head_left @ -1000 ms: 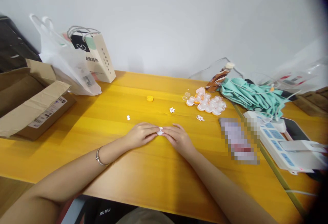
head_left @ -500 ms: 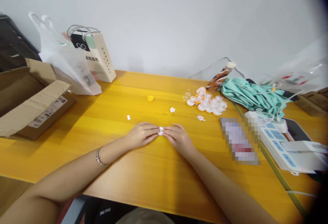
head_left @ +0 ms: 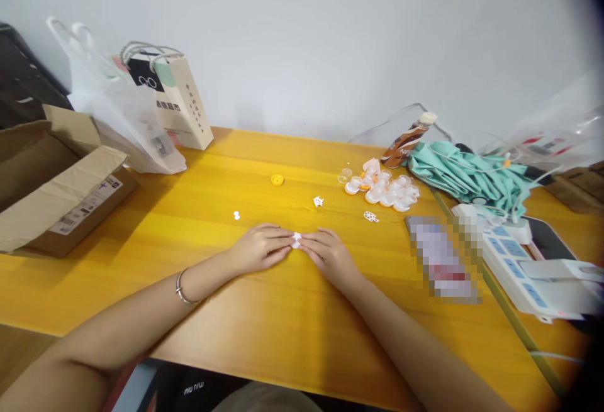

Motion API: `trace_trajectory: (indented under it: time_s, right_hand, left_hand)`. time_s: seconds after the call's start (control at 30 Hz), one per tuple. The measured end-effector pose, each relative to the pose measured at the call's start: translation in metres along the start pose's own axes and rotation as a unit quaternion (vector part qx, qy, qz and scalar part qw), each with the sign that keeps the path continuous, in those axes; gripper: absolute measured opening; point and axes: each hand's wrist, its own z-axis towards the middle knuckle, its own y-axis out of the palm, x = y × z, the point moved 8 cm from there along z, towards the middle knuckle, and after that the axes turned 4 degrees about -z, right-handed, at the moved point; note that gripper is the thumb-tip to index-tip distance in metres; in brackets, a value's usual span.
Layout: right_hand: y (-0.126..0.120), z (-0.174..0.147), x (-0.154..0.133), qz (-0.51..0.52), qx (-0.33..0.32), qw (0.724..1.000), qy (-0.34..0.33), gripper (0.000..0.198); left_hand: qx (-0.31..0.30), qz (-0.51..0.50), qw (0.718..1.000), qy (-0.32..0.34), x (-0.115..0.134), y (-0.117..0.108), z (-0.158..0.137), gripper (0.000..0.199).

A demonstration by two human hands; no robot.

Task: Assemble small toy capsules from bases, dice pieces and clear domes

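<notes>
Between my fingertips is a small white piece (head_left: 296, 241), pinched from both sides just above the table; most of its shape is hidden. My left hand (head_left: 262, 248) grips its left side, a metal bracelet (head_left: 180, 287) round the wrist. On its right side, the thumb and fingers of my right hand (head_left: 333, 255) are closed on it too. Beyond the hands lie a yellow round piece (head_left: 277, 180), a white cut-out piece (head_left: 318, 201) and another white cut-out piece with a round patterned end (head_left: 370, 217). Left of them are tiny white discs (head_left: 236, 215).
Several clear-lidded round cases (head_left: 387, 195) lie at the back right by a brown drink bottle (head_left: 406, 141). A folded green umbrella (head_left: 467, 170), a blurred-out phone (head_left: 441, 260) and a power strip (head_left: 512, 261) are rightward. An open cardboard box (head_left: 89, 211) and bags (head_left: 186, 107) stand left.
Both hands keep their pinch on the white piece in nearly the same place. The view has shifted very slightly; nothing else has visibly moved.
</notes>
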Motion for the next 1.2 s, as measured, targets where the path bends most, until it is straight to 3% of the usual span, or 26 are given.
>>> trace_trajectory:
  time_s: [0.53,0.83,1.0,1.1,1.2]
  right_hand:
    - [0.005,0.003,-0.011,-0.059,-0.028,0.998,-0.025,0.023]
    - [-0.001,0.003,-0.002,0.005,0.031,0.999,0.022,0.019]
    - [0.003,0.004,0.000,0.000,0.015,0.999,0.033,0.029]
    - [0.005,0.004,0.001,-0.003,0.007,0.999,0.041,0.028]
    - [0.005,0.003,0.004,0.002,0.005,0.998,0.055,0.027]
  left_hand:
    - [-0.020,0.092,0.995,0.029,0.010,0.004,-0.002,0.027]
    - [-0.028,0.070,0.997,0.016,0.006,0.003,-0.002,0.030]
    - [-0.019,0.073,0.997,0.023,0.011,0.005,-0.002,0.030]
    - [0.005,0.086,0.996,0.025,0.008,-0.004,0.000,0.027]
    - [0.026,0.106,0.994,-0.001,-0.015,-0.031,-0.002,0.024]
